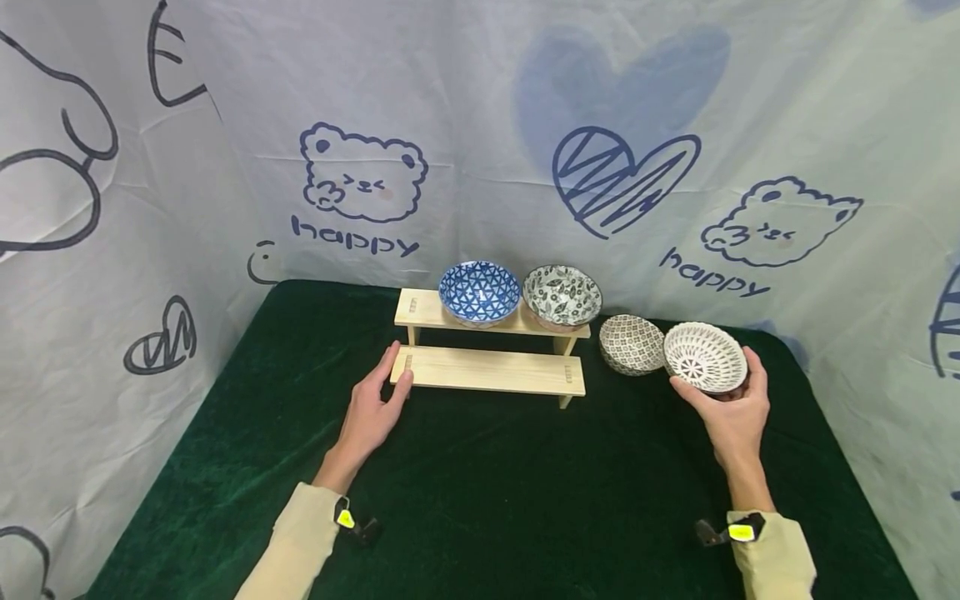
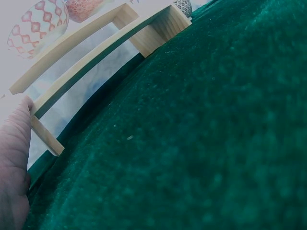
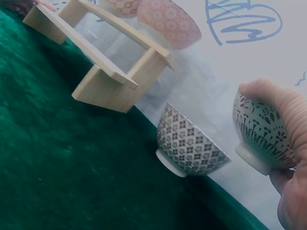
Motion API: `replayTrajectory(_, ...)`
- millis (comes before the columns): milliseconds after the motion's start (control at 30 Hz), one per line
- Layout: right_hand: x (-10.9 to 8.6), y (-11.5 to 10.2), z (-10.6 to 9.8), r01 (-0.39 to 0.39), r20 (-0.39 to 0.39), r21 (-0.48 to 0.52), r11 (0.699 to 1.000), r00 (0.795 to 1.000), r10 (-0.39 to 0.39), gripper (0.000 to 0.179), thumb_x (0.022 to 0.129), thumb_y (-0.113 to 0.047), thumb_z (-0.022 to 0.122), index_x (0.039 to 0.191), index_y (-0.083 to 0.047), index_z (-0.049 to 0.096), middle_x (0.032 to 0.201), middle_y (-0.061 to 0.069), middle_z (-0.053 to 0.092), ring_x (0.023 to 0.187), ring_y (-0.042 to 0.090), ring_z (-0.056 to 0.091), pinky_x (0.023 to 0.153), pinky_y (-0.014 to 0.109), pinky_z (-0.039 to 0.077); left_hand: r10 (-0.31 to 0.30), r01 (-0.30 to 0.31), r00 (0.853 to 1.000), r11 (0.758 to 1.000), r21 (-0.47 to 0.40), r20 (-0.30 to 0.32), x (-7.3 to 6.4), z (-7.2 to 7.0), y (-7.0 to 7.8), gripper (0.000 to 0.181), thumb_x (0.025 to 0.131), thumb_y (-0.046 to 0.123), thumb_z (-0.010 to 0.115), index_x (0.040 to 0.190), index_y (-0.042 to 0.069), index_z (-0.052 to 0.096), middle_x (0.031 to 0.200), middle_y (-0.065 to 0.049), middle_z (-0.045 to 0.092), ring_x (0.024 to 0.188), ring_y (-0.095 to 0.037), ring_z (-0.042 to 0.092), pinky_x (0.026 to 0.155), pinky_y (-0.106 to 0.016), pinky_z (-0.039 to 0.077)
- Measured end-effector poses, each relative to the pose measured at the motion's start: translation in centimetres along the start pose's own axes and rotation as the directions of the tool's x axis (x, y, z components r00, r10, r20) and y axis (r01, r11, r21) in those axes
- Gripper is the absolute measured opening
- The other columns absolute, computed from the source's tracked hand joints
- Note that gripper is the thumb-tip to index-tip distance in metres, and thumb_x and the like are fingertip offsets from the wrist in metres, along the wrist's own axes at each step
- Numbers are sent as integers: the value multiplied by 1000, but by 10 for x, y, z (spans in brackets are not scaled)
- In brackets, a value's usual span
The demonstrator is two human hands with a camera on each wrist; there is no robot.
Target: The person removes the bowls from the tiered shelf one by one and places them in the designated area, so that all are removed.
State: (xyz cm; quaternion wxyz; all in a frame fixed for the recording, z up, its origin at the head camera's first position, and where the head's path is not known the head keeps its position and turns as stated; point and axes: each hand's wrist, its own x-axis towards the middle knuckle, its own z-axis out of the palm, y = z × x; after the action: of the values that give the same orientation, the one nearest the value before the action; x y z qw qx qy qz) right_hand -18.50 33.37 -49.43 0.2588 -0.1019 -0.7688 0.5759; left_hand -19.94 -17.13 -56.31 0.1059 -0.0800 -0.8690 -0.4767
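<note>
My right hand (image 1: 738,408) pinches a small white bowl with a dark petal pattern (image 1: 705,357), thumb at the near side and fingers at the far right. In the right wrist view that bowl (image 3: 261,129) is tilted, its foot showing. Beside it, on the cloth, is a bowl with a brown lattice pattern (image 1: 632,344). My left hand (image 1: 372,404) holds the left end of a two-step wooden stand (image 1: 487,369), thumb at the front edge. A blue triangle-patterned bowl (image 1: 480,292) and a black-and-white leaf-patterned bowl (image 1: 562,296) sit on the upper step.
Dark green velvet cloth (image 1: 510,492) covers the table. Behind and at the sides hangs a pale curtain (image 1: 480,100) with blue bear and heart drawings. The lower step of the stand lies nearer to me than the bowls.
</note>
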Motion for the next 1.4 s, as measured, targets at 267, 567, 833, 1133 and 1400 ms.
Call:
replayTrajectory(267,12,11,-8,-51,-51,-34,998,997,49,102,80,-6,90,162,-20,32,161,6,40,143,18,42,121,31,37,7,-7,1000,1000,-6,-3,0,0,-1,68,109,45,52,164,11,33,169,-12,32,156,-28,31,125,-55,28)
replayTrajectory(567,24,32,-12,-99,-99,-96,991,991,89,102,78,-16,92,161,-21,33,161,5,40,143,16,40,123,32,33,8,-8,1000,1000,-8,1,1,0,-2,69,109,47,51,165,12,32,170,-11,31,156,-28,31,124,-56,28)
replayTrajectory(833,33,43,-12,-199,-85,-175,964,979,187,106,81,-29,91,164,-19,25,167,8,30,153,22,31,129,38,21,2,-2,1000,1000,-2,-3,0,0,-1,68,109,46,51,164,11,33,169,-12,32,156,-28,31,125,-55,28)
replayTrajectory(1133,39,57,-8,-216,-75,-202,955,976,204,110,79,-33,92,163,-15,23,167,10,29,152,26,30,129,42,20,-10,10,1000,1000,-5,0,-1,1,0,67,109,46,51,164,12,33,169,-11,33,156,-27,31,125,-54,27)
replayTrajectory(1400,37,66,-6,-217,-91,-163,962,975,204,108,79,-30,92,162,-12,25,165,12,31,149,24,33,128,38,22,-9,9,1000,1000,-5,-3,-1,1,0,68,109,46,52,164,12,34,169,-10,33,156,-26,32,125,-54,28)
